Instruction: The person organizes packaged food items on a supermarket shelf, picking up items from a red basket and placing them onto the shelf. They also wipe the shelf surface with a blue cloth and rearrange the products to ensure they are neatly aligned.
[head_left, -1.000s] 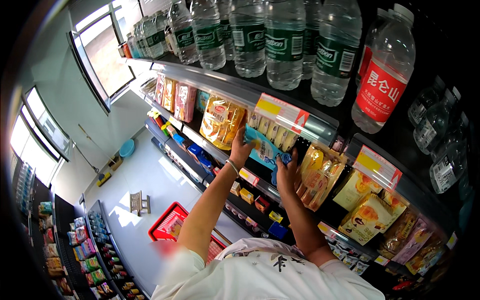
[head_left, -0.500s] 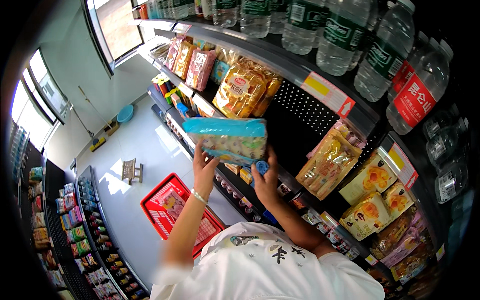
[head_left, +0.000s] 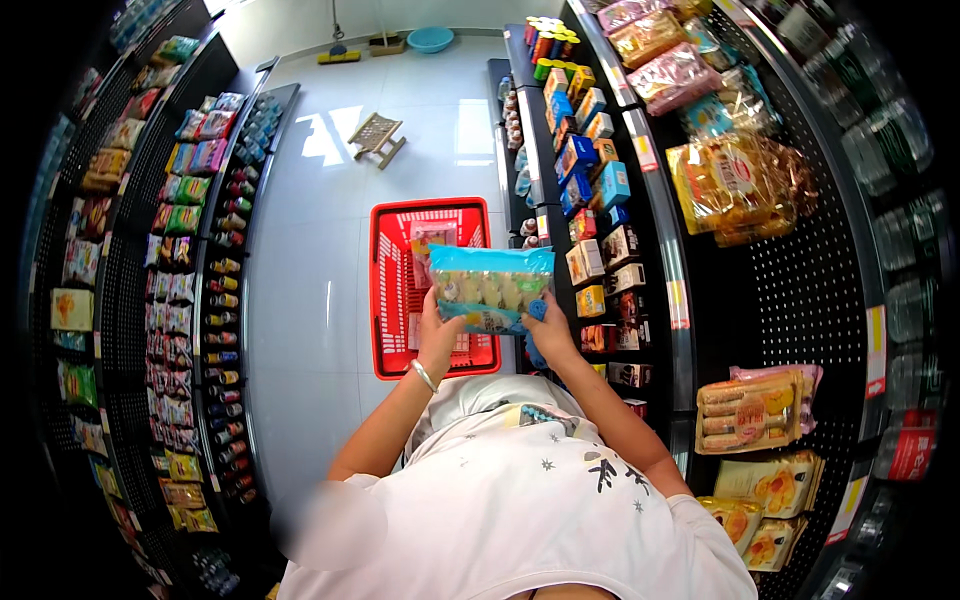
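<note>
A clear package of pastries (head_left: pixel 492 286) with light-blue bands along its edges is held up in front of me between both hands. My left hand (head_left: pixel 438 328) grips its lower left corner, a silver bracelet on that wrist. Closed on the lower right corner is my right hand (head_left: pixel 550 330); a blue coiled thing (head_left: pixel 537 310), whose kind I cannot make out, sits at its fingers. Beneath the package, on the floor, stands a red plastic shopping basket (head_left: pixel 381 290). A pink package (head_left: pixel 432 236) lies inside it, and the pastries hide part of the basket.
Shelves of boxed snacks (head_left: pixel 585 262), bagged bread (head_left: pixel 730 185) and bottles run along my right. On the left, another rack holds snack bags (head_left: pixel 184 218). A small wooden stool (head_left: pixel 377 139) stands on the tiled floor, with a blue basin (head_left: pixel 431 40) and mops beyond.
My view has turned left, away from the bread shelf toward the aisle. Both hands have carried the package from beside the shelf to above the basket.
</note>
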